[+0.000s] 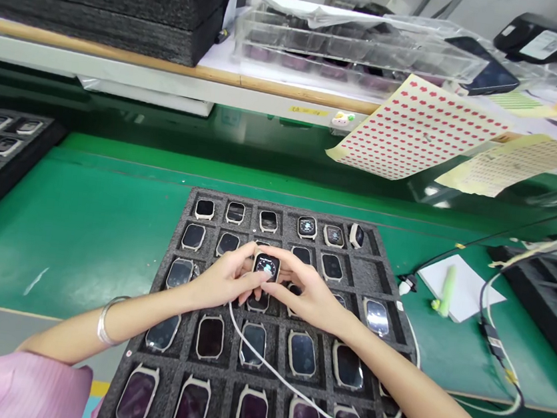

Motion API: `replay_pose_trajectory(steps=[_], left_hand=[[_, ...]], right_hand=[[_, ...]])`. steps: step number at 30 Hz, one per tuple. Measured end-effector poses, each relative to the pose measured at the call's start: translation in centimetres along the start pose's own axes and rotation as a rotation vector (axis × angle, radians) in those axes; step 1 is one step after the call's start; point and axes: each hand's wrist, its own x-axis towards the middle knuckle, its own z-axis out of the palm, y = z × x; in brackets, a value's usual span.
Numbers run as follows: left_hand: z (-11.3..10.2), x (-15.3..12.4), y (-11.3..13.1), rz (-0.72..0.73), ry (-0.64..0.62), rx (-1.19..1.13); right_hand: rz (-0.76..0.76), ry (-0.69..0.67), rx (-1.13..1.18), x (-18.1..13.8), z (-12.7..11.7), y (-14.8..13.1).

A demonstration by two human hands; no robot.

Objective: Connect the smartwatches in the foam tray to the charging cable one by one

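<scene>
Holding a lit smartwatch [266, 266] between both hands, just above the middle of a dark foam tray [277, 350]. Pinching it from one side with the left hand [223, 276], with the thumb laid over the lower part of the screen. Gripping it from the other side with the right hand [312, 293], with fingers bent along the upper edge and the thumb near the lower corner. Having the smartwatch right between the fingertips, in touch with both hands, screen turned up toward the camera. Cannot tell the exact placing of the fingers hidden behind it, nor read the small text on the dial.

Can see a white cable [284, 376] running out from under the left hand and looping across the tray, below the right forearm. Cannot make out any join between cable and smartwatch. Near the hands on every side, can see other watches [303, 354] in the compartments, a few with lit faces in the far row. Wearing a silver bracelet [105, 323] on the left wrist, over the green desk [107, 209].
</scene>
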Motion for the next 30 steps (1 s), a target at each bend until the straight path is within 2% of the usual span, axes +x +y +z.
replay_pose_trajectory(steps=[4, 9, 17, 20, 22, 27, 30], left_hand=[[0.1, -0.2, 0.3, 0.007, -0.013, -0.011], [0.2, -0.3, 0.6, -0.009, -0.053, -0.055], [0.2, -0.4, 0.9, -0.012, -0.06, -0.043], [0.0, -0.1, 0.0, -0.033, -0.025, 0.009], [-0.1, 0.0, -0.6, -0.046, -0.044, 0.059], [0.1, -0.1, -1.1, -0.107, -0.222, 0.049], [0.2, -0.3, -0.8, -0.146, -0.279, -0.011]], right_hand=[[-0.057, 0.005, 0.044, -0.2, 0.2, 0.1], [-0.094, 0.075, 0.075, -0.5, 0.7, 0.6], [-0.151, 0.104, 0.011, -0.6, 0.9, 0.5], [-0.126, 0.045, -0.141, -0.4, 0.0, 0.3], [-0.125, 0.023, -0.313, -0.2, -0.4, 0.1], [-0.241, 0.038, -0.719, -0.9, -0.1, -1.0], [-0.302, 0.15, -0.752, -2.1, -1.3, -1.6]])
